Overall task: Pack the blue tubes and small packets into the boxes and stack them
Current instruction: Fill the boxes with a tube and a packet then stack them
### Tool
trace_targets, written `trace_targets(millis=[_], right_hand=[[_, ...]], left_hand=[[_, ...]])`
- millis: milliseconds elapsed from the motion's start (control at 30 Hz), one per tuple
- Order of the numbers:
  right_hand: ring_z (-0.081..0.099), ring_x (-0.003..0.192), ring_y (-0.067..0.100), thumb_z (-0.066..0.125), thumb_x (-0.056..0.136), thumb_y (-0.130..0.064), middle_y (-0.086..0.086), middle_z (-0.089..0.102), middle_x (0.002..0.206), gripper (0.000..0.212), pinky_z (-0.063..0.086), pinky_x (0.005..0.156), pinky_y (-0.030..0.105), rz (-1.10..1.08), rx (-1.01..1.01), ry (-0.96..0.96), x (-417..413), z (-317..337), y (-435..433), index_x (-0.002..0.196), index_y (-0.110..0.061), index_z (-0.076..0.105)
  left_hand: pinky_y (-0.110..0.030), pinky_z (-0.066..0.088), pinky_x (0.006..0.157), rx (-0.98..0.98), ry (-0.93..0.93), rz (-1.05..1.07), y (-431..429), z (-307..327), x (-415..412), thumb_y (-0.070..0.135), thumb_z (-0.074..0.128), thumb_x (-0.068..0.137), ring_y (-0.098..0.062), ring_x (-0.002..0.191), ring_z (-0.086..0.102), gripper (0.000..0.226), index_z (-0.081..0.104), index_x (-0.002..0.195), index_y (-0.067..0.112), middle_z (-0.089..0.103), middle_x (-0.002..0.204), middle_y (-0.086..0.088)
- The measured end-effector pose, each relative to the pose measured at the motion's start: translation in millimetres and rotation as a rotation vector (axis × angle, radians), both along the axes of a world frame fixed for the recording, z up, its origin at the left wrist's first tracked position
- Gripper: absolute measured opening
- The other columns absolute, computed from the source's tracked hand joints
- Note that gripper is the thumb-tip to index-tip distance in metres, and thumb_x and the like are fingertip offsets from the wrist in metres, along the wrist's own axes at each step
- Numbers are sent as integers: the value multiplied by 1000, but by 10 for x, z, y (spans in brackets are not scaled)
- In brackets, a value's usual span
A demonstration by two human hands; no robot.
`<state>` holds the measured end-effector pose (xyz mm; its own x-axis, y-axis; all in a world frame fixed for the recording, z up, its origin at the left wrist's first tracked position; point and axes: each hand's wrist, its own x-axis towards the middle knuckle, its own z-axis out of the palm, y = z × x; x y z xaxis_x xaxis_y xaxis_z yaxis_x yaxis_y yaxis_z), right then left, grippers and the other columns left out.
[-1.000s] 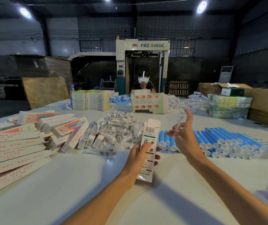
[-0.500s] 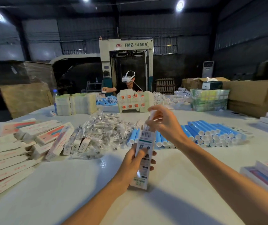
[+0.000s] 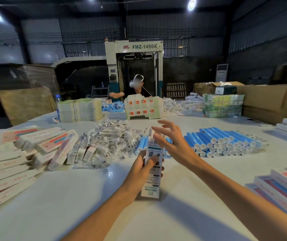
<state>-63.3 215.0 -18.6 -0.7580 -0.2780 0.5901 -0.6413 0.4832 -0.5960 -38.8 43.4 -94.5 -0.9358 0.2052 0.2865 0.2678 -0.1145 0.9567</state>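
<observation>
The fingers (image 3: 152, 162) of the left hand (image 3: 140, 169) curl round the middle of a narrow white box (image 3: 152, 178), hiding some of its print. The box stands on end on the white surface (image 3: 69, 197), its long axis upright and its top leaning away. The right hand (image 3: 173, 142) spreads its fingers (image 3: 165, 123) wide at the box's top, holding nothing and covering the flap. Behind lie blurred clear packets (image 3: 111, 136) and blue tubes (image 3: 226, 143), caps toward the viewer.

Big FMZ-1450A machine (image 3: 133, 54) out back, another person (image 3: 136, 90) sitting in front, water bottle (image 3: 57, 106) far left, cardboard cartons (image 3: 268, 100) on the right.
</observation>
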Motion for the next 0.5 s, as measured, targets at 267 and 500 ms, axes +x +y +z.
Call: trace_targets(millis=[267,500], right_hand=[[70,111,15,65,101,-33,-2,71,129,47,59,96,39,128,-353,-267,152,-316,57,143,-33,44],[68,116,19,62,104,-22,-2,72,124,42,59,96,40,214,-385,-247,226,-356,54,143,-38,52]], left_hand=[[-56,61,95,112,12,-13,-29,4,-36,31,76,96,-43,112,74,66,39,150,31,74,129,-13],[-69,54,100,5,146,-80,-89,68,-81,21,75,100,-44,120,69,89,22,158,62,59,152,3]])
